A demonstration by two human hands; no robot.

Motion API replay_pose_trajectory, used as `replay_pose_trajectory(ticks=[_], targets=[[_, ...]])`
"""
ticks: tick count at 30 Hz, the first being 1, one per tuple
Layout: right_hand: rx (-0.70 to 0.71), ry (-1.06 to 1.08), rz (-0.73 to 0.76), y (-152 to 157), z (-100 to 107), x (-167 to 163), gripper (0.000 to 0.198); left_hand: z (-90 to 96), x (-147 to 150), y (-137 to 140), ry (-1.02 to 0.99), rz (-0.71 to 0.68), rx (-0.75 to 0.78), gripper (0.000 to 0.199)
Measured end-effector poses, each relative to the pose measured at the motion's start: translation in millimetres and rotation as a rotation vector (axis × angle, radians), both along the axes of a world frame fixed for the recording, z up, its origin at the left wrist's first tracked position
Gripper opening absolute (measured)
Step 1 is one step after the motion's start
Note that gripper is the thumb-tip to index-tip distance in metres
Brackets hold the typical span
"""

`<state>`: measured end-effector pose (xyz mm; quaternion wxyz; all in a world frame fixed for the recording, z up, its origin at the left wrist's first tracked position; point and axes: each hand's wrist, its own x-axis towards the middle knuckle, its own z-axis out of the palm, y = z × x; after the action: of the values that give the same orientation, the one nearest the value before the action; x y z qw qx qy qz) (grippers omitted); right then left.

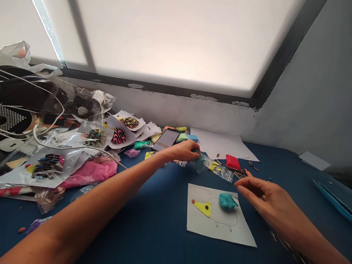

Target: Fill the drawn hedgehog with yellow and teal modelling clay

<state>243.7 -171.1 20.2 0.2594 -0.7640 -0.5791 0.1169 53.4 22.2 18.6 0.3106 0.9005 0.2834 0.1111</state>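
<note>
My left hand [187, 150] reaches to the far middle of the table, its fingers closed on a clear plastic bag [200, 163] with some teal clay in it. My right hand [265, 194] hovers at the right edge of a white card [220, 234], fingers loosely bent and apart, with nothing seen between thumb and fingertips. On the card is a pencil-drawn hedgehog with a flat yellow clay face [202, 209], a dark eye and a brown nose. A lump of teal clay [227, 201] sits on the upper part of the drawn body.
Finished hedgehog pictures [119, 135] under plastic lie at left, with a white cable [82, 147] and a pink cloth [90, 171]. A phone [166, 140], packets of coloured clay, a red clay block [233, 162], a white sheet [222, 143] and a blue case [334, 200] lie around.
</note>
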Motion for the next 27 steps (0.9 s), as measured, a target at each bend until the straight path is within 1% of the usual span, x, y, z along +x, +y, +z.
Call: replay_pose_trajectory(ticks=[3,5,7,8,9,11,12,14,17,19,21,23,25,27], targets=[[-0.113,-0.091,0.084,-1.2,0.1,0.7,0.047,-2.0,-3.3,3.4,0.023,0.098,0.173,0.027],[-0.14,-0.12,0.115,-1.0,-1.4,0.2,0.048,-0.3,0.2,-3.5,0.008,0.135,0.265,0.029],[-0.154,-0.137,0.148,-0.1,-4.0,0.1,0.045,3.0,7.2,-16.7,-0.021,0.126,0.306,0.029],[-0.164,-0.143,0.166,0.5,-5.3,0.2,0.042,4.5,11.3,-24.6,-0.033,0.102,0.304,0.028],[-0.171,-0.145,0.181,1.0,-6.7,0.2,0.038,5.5,15.2,-32.7,-0.041,0.037,0.267,0.024],[-0.187,-0.141,0.194,1.6,-8.9,-0.4,0.03,5.5,21.8,-47.2,-0.09,-0.175,0.013,0.018],[-0.198,-0.139,0.193,1.7,-9.7,-1.2,0.026,4.6,24.1,-52.8,-0.103,-0.251,-0.073,0.016],[-0.207,-0.142,0.187,1.3,-10.8,-3.4,0.02,2.2,26.7,-60.1,-0.056,-0.29,-0.153,0.017],[-0.171,-0.173,0.18,0.4,-11.3,-6.7,0.014,-0.1,27.4,-63.5,0.07,-0.279,-0.166,0.024],[-0.157,-0.188,0.177,-0.2,-10.6,-7.2,0.01,0.0,27.2,-63.9,0.1,-0.277,-0.135,0.023],[-0.171,-0.15,0.199,-0.9,-8.9,-5.8,0.007,1.3,27.2,-64.7,0.108,-0.282,-0.094,0.022],[-0.17,-0.066,0.206,-1.7,-6.5,-3.5,0.013,3.2,27.1,-65.6,0.123,-0.292,-0.071,0.023],[-0.156,0.015,0.191,-2.5,-3.9,-1.4,0.026,5.4,26.4,-66.2,0.12,-0.291,-0.052,0.025],[-0.172,0.049,0.182,-3.3,-1.4,-0.5,0.034,7.6,25.2,-65.8,0.102,-0.296,-0.015,0.026]])
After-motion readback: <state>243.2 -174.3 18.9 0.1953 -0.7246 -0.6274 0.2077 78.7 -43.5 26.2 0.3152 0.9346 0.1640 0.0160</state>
